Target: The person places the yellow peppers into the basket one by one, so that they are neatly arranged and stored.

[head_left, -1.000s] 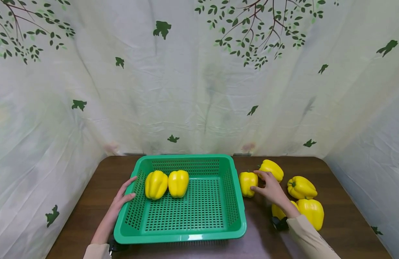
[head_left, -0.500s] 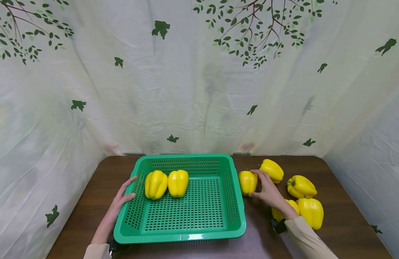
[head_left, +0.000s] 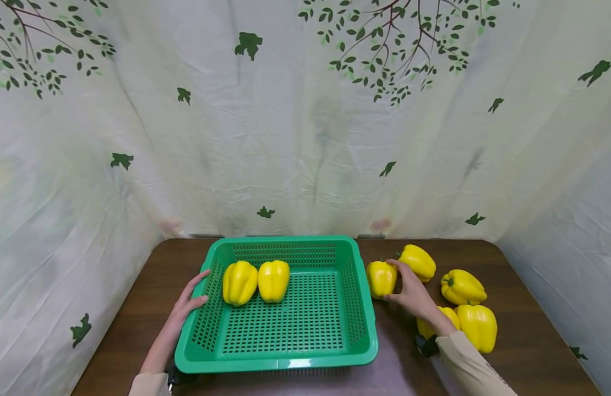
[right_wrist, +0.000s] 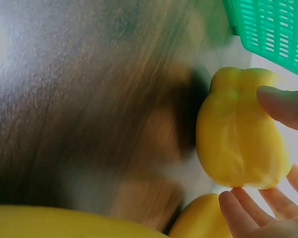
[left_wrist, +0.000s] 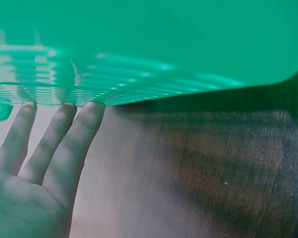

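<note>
In the head view my right hand pinches a yellow bell pepper just right of the green basket. The right wrist view shows the thumb on one side of this bell pepper and the fingertips on another. My left hand rests at the basket's left rim, thumb and forefinger reaching over it. Beneath the rim, in the left wrist view, straight fingers touch the perforated wall. Two yellow bell peppers, one left and one right, lie side by side in the basket.
Several more yellow bell peppers lie on the brown table at the right: one behind my right hand, one farther right, one nearer, another partly hidden by my wrist. A patterned curtain stands behind.
My right hand has shifted slightly around the bell pepper, its thumb moving from the front to the lower right side. The bell pepper is tilted a little. My left hand and the basket have stayed put.
</note>
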Motion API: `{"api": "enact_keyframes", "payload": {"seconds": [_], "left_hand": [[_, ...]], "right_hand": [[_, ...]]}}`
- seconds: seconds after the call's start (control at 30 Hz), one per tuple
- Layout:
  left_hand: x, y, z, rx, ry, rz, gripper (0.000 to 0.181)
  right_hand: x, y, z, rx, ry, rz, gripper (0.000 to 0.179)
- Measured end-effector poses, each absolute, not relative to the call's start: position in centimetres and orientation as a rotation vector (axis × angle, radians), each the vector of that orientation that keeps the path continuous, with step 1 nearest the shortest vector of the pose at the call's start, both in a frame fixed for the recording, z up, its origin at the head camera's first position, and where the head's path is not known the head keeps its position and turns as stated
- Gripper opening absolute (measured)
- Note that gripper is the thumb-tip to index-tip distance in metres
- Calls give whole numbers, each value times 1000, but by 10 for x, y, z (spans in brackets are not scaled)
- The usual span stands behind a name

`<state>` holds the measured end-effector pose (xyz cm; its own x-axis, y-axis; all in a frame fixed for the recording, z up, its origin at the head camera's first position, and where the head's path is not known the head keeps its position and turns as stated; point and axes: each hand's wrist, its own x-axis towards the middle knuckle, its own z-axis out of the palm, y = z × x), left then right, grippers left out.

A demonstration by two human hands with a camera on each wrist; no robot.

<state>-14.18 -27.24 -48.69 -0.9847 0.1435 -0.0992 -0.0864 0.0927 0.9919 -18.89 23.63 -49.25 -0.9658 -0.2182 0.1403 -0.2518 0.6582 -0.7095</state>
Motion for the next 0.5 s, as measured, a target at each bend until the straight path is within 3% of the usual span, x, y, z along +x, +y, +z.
{"api": "enact_keyframes", "payload": {"seconds": [0.5], "left_hand": [[-142, -272, -488, 85, 2184, 2027, 51]], "right_hand": [[-187, 245, -478, 415, -2785, 1291, 80]]}}
